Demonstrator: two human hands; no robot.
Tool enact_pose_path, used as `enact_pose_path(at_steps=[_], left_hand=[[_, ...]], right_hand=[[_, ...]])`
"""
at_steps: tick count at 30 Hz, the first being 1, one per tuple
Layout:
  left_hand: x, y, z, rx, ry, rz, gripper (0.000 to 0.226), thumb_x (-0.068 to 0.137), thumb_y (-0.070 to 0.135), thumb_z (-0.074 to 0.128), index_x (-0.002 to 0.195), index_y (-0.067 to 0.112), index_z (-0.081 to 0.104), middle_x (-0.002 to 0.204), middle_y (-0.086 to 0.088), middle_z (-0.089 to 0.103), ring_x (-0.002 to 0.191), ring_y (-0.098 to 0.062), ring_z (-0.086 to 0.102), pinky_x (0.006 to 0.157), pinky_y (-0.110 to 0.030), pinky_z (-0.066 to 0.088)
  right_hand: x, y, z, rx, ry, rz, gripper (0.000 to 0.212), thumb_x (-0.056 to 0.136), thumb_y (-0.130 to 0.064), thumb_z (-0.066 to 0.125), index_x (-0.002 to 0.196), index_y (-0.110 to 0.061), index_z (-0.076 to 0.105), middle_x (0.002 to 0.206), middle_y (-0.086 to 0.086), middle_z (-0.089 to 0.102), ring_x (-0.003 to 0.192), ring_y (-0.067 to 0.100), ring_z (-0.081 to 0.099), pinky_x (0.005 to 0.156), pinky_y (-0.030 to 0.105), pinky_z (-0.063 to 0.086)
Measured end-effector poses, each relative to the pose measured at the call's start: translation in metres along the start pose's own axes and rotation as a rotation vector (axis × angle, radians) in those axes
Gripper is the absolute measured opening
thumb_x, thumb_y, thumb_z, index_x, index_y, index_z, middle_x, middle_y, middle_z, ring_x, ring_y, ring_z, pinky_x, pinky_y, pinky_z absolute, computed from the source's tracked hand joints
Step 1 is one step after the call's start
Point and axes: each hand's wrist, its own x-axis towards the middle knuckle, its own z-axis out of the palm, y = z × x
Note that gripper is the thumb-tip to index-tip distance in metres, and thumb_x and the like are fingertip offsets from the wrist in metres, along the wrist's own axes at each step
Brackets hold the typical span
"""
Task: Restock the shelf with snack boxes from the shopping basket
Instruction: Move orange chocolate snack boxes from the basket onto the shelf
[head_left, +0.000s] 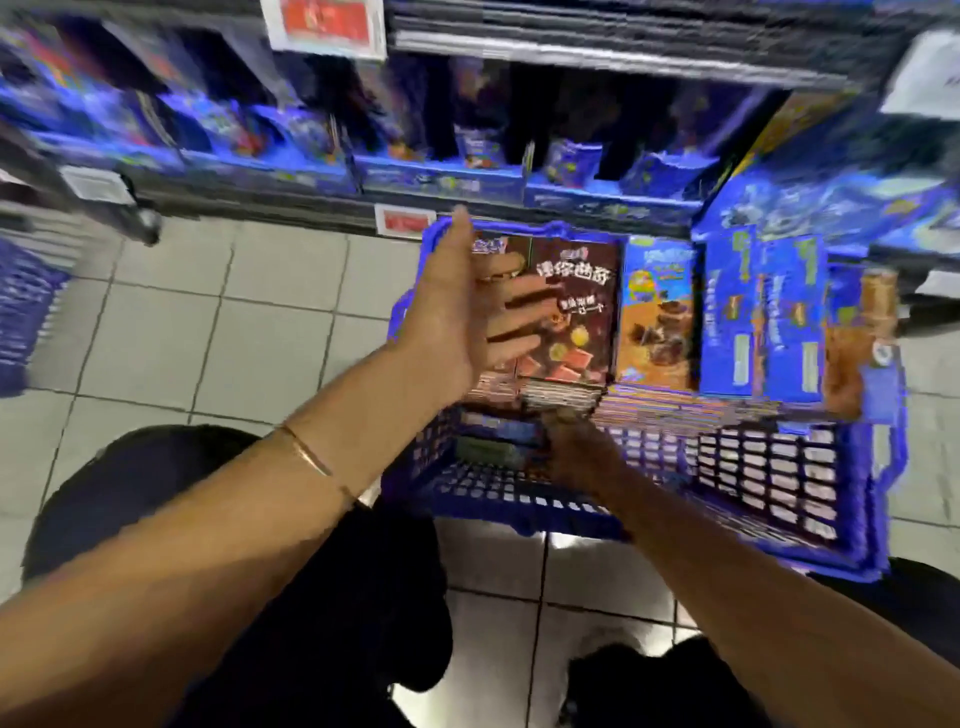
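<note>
Nearest me, at six o'clock, my knees in black cloth fold over glossy pale floor tiles (171, 332). A thin metal bangle (306, 452) circles my left wrist. My right hand (576, 452) reaches over the basket's near wall at about four o'clock and meets the lower end of the brown boxes (571, 312). Blur hides its fingers, so I cannot tell whether they have closed on the stack or only prop it. The basket (769, 483) is rigid blue plastic, its walls an open lattice.

Just past centre, my left hand (467, 317) lies released, fingers straight and spread flat on the printed face of the brown boxes, thumb lifted towards twelve. The boxes are slim, flat-sided cartons of glossy card, packed together as a block in the basket's left part.

I judge this to be the pickup. I should keep the flat palm firm against the face, bring my right fingers under the end, and squeeze the block as one so the slick cartons don't fan apart.

At two o'clock an orange box (657, 312) and blue boxes (763, 322) stand just beside them, also squared card. Farthest, from ten to one o'clock, the shelf (291, 205) carries blurred rows of blue packets in card trays, with a red price tag (405, 221) on its edge.
</note>
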Motion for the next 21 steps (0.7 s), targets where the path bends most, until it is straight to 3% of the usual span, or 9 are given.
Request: enact_pose_path(at_steps=[4, 7, 11, 13, 16, 21], left_hand=[[-0.002, 0.0, 0.008, -0.048, -0.041, 0.003, 0.067, 0.103, 0.073, 0.034, 0.115, 0.014, 0.065, 0.108, -0.006, 0.081, 0.103, -0.026, 0.077, 0.075, -0.037, 0.057], [-0.011, 0.003, 0.015, -0.037, -0.071, 0.061, 0.064, 0.103, 0.071, 0.034, 0.11, 0.016, 0.065, 0.092, -0.003, 0.082, 0.093, -0.024, 0.078, 0.075, -0.036, 0.057], [-0.023, -0.004, 0.02, -0.022, -0.072, 0.075, 0.062, 0.105, 0.069, 0.034, 0.112, 0.016, 0.066, 0.105, -0.005, 0.079, 0.096, -0.024, 0.076, 0.08, -0.039, 0.058], [-0.025, -0.005, 0.019, -0.016, -0.081, 0.089, 0.063, 0.106, 0.068, 0.033, 0.117, 0.016, 0.065, 0.109, -0.005, 0.079, 0.099, -0.025, 0.077, 0.079, -0.04, 0.058], [-0.022, -0.002, 0.017, -0.005, -0.091, 0.116, 0.069, 0.105, 0.071, 0.032, 0.128, 0.014, 0.064, 0.116, -0.007, 0.079, 0.103, -0.025, 0.079, 0.077, -0.04, 0.06], [-0.017, 0.006, 0.013, -0.04, -0.088, 0.075, 0.067, 0.104, 0.072, 0.033, 0.116, 0.016, 0.067, 0.107, -0.004, 0.082, 0.097, -0.024, 0.08, 0.081, -0.04, 0.058]], right_hand=[[0.014, -0.005, 0.011, -0.188, 0.028, -0.03, 0.07, 0.087, -0.055, 0.064, 0.141, -0.015, 0.043, 0.137, 0.01, 0.055, 0.123, 0.033, 0.057, 0.095, 0.044, 0.049], [0.018, -0.012, 0.01, -0.359, 0.016, -0.044, 0.071, 0.09, -0.04, 0.064, 0.147, -0.012, 0.034, 0.141, 0.015, 0.053, 0.126, 0.038, 0.056, 0.099, 0.047, 0.048], [0.021, -0.019, 0.005, -0.467, 0.03, -0.066, 0.062, 0.09, -0.02, 0.063, 0.145, -0.01, 0.037, 0.133, 0.017, 0.062, 0.12, 0.037, 0.062, 0.095, 0.044, 0.051], [0.021, -0.018, 0.004, -0.45, 0.034, -0.06, 0.06, 0.087, -0.017, 0.065, 0.142, -0.012, 0.04, 0.129, 0.015, 0.064, 0.116, 0.036, 0.065, 0.09, 0.042, 0.052], [0.016, -0.015, -0.002, -0.388, 0.048, -0.035, 0.059, 0.082, -0.028, 0.07, 0.134, -0.017, 0.046, 0.122, 0.011, 0.067, 0.108, 0.033, 0.068, 0.082, 0.038, 0.052], [-0.012, -0.015, -0.023, -0.274, 0.092, -0.04, 0.066, 0.074, -0.041, 0.071, 0.13, -0.022, 0.043, 0.11, 0.007, 0.068, 0.098, 0.032, 0.068, 0.069, 0.036, 0.045]])
